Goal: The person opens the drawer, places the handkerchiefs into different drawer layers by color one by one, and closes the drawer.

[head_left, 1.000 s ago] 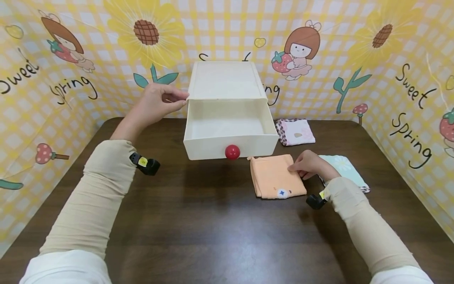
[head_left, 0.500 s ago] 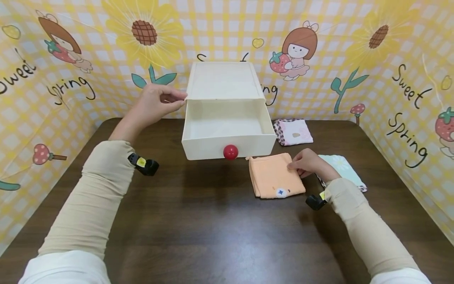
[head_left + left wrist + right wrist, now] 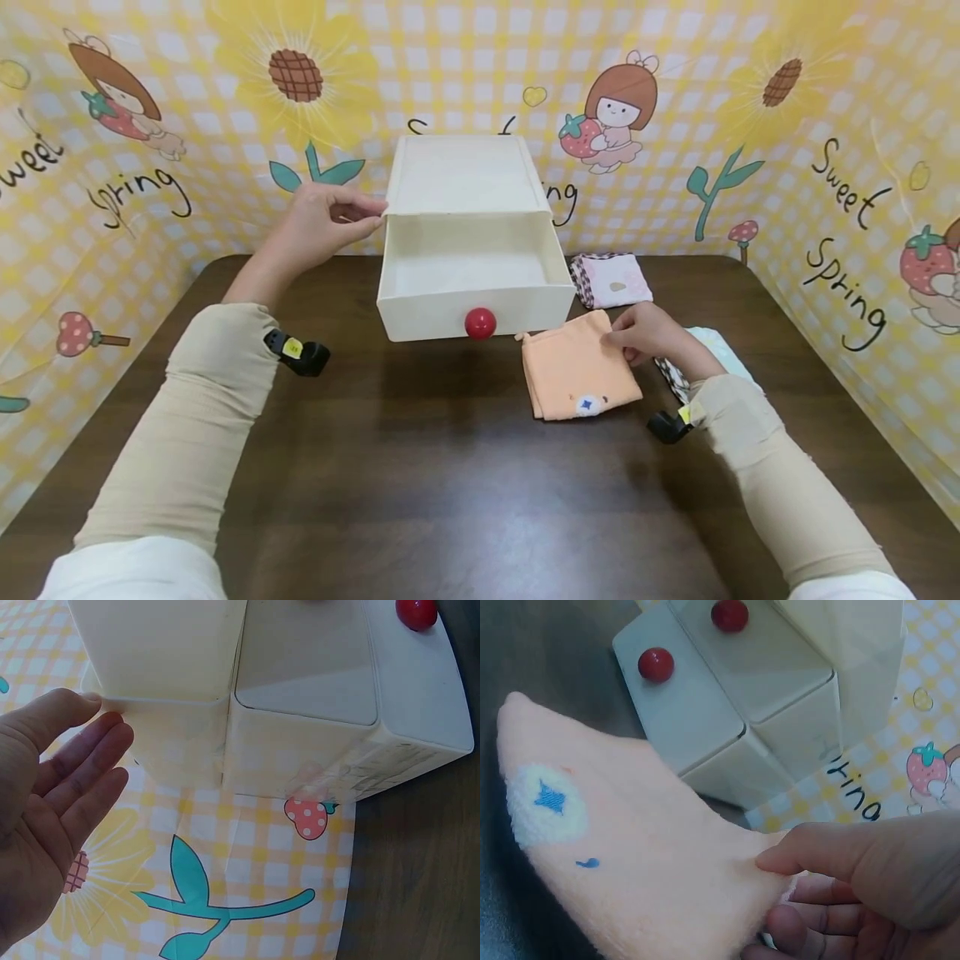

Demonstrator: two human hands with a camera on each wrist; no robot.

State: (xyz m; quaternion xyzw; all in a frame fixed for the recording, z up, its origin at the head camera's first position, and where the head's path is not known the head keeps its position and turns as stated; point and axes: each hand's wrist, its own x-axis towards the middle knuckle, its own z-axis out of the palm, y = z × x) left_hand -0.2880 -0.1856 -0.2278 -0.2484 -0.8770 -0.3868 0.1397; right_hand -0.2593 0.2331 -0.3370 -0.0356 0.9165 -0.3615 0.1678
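A cream drawer cabinet (image 3: 465, 173) stands at the back of the table, its top drawer (image 3: 474, 308) pulled out. My left hand (image 3: 322, 225) pinches the front left corner edge of the cabinet's top between thumb and fingers. In the left wrist view the thumb lies on that edge, with the fingers beside it. My right hand (image 3: 647, 335) pinches the right edge of a folded orange towel (image 3: 573, 367), which has a bear patch and a small loop. This edge is raised off the table. In the right wrist view the towel (image 3: 652, 840) sags away from the thumb.
A pink and white folded towel (image 3: 611, 279) lies right of the cabinet. A light blue one (image 3: 720, 354) is partly hidden behind my right hand and wrist. Lower drawers with red knobs (image 3: 656, 665) are shut in the right wrist view. Patterned yellow cloth (image 3: 465, 67) encloses the table.
My right hand has lifted the right edge of the orange towel a little. My left hand stays at the cabinet corner. The whole head view has shifted slightly.
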